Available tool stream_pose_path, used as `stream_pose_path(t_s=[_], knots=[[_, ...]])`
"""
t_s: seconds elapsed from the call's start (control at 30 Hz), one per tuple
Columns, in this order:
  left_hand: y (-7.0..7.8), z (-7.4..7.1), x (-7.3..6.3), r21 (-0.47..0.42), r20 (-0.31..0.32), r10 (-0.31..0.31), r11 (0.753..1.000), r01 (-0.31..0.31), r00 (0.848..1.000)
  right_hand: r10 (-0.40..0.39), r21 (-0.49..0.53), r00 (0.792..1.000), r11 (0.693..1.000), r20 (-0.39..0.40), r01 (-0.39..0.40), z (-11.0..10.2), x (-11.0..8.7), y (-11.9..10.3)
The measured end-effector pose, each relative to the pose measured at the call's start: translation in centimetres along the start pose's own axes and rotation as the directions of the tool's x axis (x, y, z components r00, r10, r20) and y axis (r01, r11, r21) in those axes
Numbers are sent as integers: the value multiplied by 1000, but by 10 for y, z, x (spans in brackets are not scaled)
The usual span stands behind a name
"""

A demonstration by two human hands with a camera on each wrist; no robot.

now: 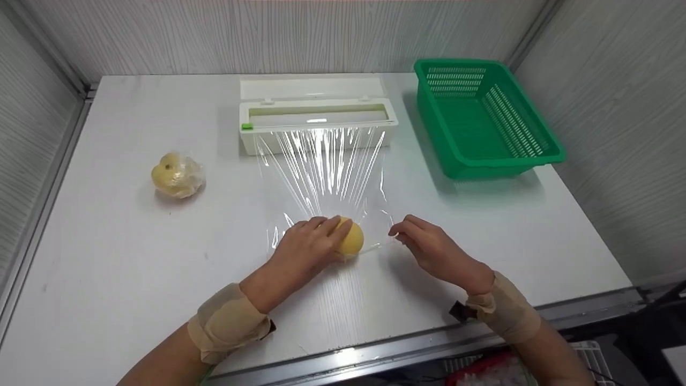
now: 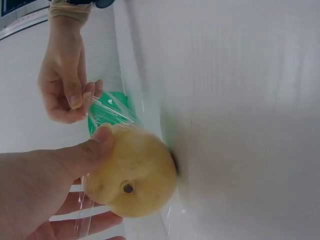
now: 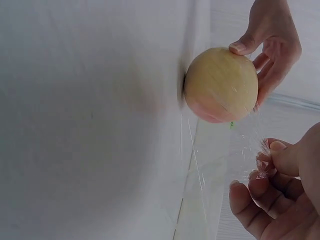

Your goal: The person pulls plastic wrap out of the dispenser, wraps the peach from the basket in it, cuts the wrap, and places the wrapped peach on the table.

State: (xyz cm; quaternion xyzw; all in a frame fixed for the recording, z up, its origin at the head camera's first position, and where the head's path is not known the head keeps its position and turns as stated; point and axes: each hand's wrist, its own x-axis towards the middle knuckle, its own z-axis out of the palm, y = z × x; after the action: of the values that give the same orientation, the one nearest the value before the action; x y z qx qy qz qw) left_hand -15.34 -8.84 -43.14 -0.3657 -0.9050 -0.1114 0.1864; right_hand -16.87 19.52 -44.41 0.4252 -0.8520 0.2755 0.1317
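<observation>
A round yellow fruit (image 1: 351,239), apple- or pear-like with a pink blush (image 3: 210,111), sits on the table near the front. My left hand (image 1: 308,244) grips it from the left, thumb on the near side and fingers round the far side. A clear sheet of cling film (image 1: 332,171) stretches from the white dispenser box (image 1: 319,120) to the fruit, gathered in shiny creases. To the right of the fruit, my right hand (image 1: 431,249) pinches the film's edge between thumb and fingers; the bunched film (image 3: 262,165) shows in the right wrist view.
Another yellow fruit (image 1: 178,175), wrapped in film, lies on the left of the table. At the back right stands a green plastic basket (image 1: 455,161). The dispenser's lid (image 1: 311,87) is raised behind it. A metal rail (image 1: 343,356) edges the table's front.
</observation>
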Motion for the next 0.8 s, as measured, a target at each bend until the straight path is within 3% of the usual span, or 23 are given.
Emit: stream_pose_path(t_s=[0.3, 0.43, 0.63, 0.8], knots=[[-15, -6, 11, -140, 93, -35, 989, 48, 995, 83, 15, 996, 996, 11, -83, -6, 7, -5], [-23, -7, 17, -214, 156, -51, 973, 85, 986, 91, -12, 995, 996, -50, -92, -6, 12, -7], [-33, -6, 21, -273, 199, -64, 955, 118, 978, 11, -99, 979, 995, -202, -31, -5, 18, -15], [-40, -6, 26, -278, 237, -85, 949, 151, 968, -117, -184, 974, 980, -195, 81, 0, 24, -29]])
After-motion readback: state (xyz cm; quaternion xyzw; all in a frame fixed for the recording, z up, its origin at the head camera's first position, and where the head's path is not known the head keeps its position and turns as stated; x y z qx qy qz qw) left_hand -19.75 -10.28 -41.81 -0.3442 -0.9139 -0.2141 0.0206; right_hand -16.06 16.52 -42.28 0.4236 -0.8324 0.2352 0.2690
